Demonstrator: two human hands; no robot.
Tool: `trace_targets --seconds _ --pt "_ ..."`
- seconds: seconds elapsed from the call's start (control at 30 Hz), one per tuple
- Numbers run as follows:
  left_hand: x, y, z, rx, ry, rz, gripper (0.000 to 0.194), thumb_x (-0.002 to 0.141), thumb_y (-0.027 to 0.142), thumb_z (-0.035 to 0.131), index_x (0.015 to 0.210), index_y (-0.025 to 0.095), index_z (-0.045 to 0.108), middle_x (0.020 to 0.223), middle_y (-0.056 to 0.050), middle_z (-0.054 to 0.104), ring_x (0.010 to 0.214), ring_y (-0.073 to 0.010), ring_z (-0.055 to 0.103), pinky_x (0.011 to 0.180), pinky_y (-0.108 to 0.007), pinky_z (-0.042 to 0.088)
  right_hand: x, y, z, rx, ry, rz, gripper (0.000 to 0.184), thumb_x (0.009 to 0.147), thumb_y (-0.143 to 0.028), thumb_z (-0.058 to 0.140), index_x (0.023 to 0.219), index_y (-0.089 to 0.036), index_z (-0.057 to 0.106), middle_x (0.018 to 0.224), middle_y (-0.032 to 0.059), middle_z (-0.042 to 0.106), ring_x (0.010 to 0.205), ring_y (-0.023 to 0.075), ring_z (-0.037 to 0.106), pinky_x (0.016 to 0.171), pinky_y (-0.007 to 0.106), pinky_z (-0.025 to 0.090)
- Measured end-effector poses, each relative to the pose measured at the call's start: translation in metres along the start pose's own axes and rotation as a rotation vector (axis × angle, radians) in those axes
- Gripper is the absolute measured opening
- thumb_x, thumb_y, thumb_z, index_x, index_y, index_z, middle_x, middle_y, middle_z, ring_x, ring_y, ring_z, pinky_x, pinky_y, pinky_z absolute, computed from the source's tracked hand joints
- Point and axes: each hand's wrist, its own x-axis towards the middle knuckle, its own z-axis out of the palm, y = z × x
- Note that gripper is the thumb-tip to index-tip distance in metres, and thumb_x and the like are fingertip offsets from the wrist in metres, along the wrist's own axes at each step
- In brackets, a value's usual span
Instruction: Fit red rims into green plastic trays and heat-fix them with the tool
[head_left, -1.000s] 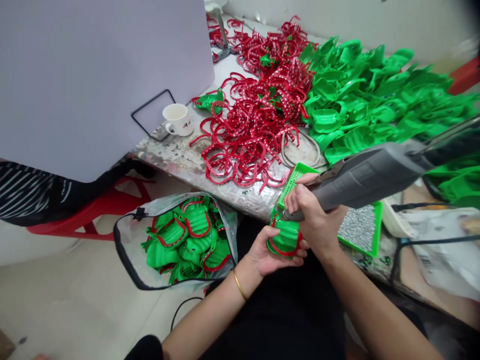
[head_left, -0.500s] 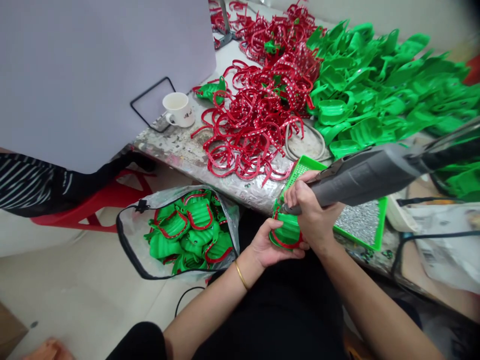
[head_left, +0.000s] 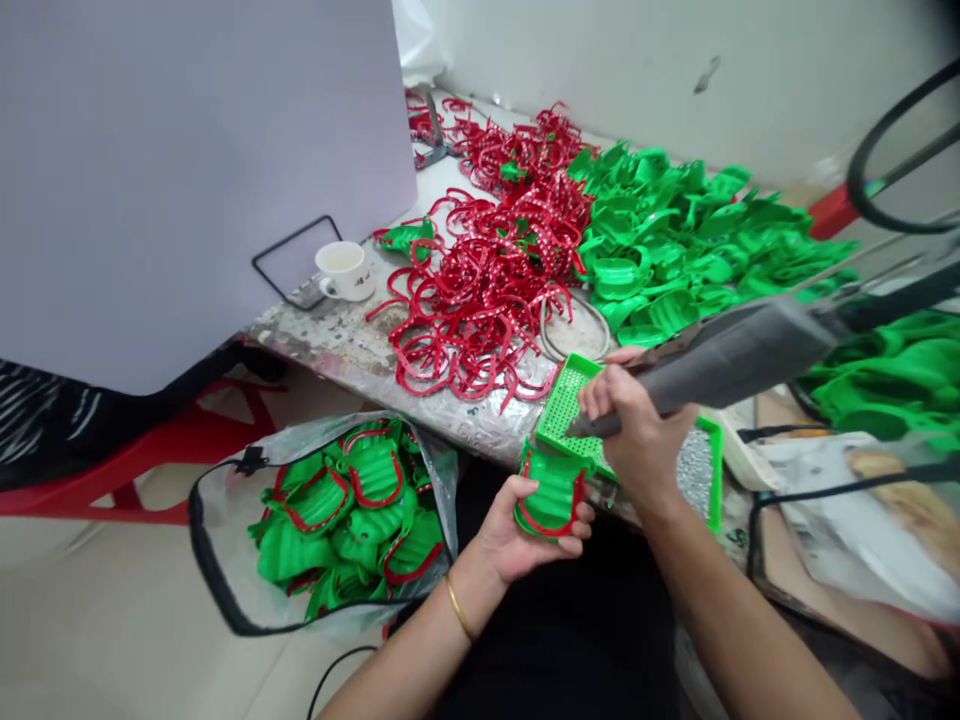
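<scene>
My left hand [head_left: 499, 535] grips a green plastic shell piece [head_left: 553, 500] with a red, white-dotted strip around its inner rim. The piece's ribbed hollow faces up. My right hand [head_left: 645, 440] is wrapped around a grey electric screwdriver [head_left: 739, 350], its cable end toward the upper right. The screwdriver's tip sits above the perforated part of a green tray [head_left: 564, 400], apart from the shell piece. Small silver screws [head_left: 694, 470] fill the tray's right part, partly hidden behind my right hand.
An open clear bag [head_left: 442, 480] of trimmed green pieces stands left of my lap. Red dotted strips [head_left: 487, 270] and green shells [head_left: 660, 230] are heaped on the table. A white mug [head_left: 346, 272] stands near a pale panel [head_left: 187, 180]. A red stool [head_left: 172, 450] is below.
The screwdriver tip has come away from the shell piece and now hovers over the tray. My left hand still holds the piece, now more exposed. The view has tilted upward.
</scene>
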Motion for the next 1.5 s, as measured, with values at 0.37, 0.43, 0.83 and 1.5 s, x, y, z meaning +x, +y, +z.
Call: trace_targets --seconds 0.37,0.43,0.83,1.5 --pt "0.001 0.001 -0.002 0.001 -0.005 -0.013 0.061 0.069 0.035 0.055 0.118 0.0 0.049 0.096 -0.013 0.049 0.081 -0.0172 0.046 0.065 -0.022 0.031 0.083 0.055 -0.04 -0.177 0.167 -0.117 0.014 0.073 -0.027 0.064 0.079 -0.017 0.058 0.047 -0.0064 0.049 0.038 0.0093 0.047 0.039 0.022 0.04" --pt "0.001 0.001 -0.001 0.009 -0.007 -0.012 0.06 0.069 0.035 0.055 0.117 0.0 0.049 0.096 -0.013 0.049 0.081 -0.0172 0.046 0.066 -0.022 0.031 0.082 0.061 -0.039 -0.189 0.161 -0.107 0.014 0.074 -0.028 0.063 0.08 -0.017 0.059 0.048 -0.0061 0.05 0.039 0.0096 0.048 0.04 0.022 0.041" --pt "0.001 0.001 -0.006 0.018 -0.016 -0.003 0.063 0.07 0.036 0.053 0.121 -0.001 0.046 0.097 -0.013 0.048 0.081 -0.0172 0.045 0.065 -0.022 0.031 0.082 0.076 -0.038 -0.264 0.192 -0.079 0.016 0.074 -0.03 0.062 0.079 -0.016 0.059 0.049 -0.0057 0.049 0.04 0.0085 0.048 0.041 0.021 0.043" --pt "0.002 0.001 -0.001 -0.026 0.01 -0.027 0.064 0.065 0.033 0.056 0.119 -0.001 0.049 0.091 -0.014 0.055 0.077 -0.0175 0.048 0.062 -0.024 0.031 0.062 0.025 -0.025 -0.121 0.162 -0.197 0.008 0.076 -0.024 0.061 0.079 -0.02 0.055 0.048 -0.0069 0.044 0.039 0.0089 0.042 0.042 0.025 0.04"
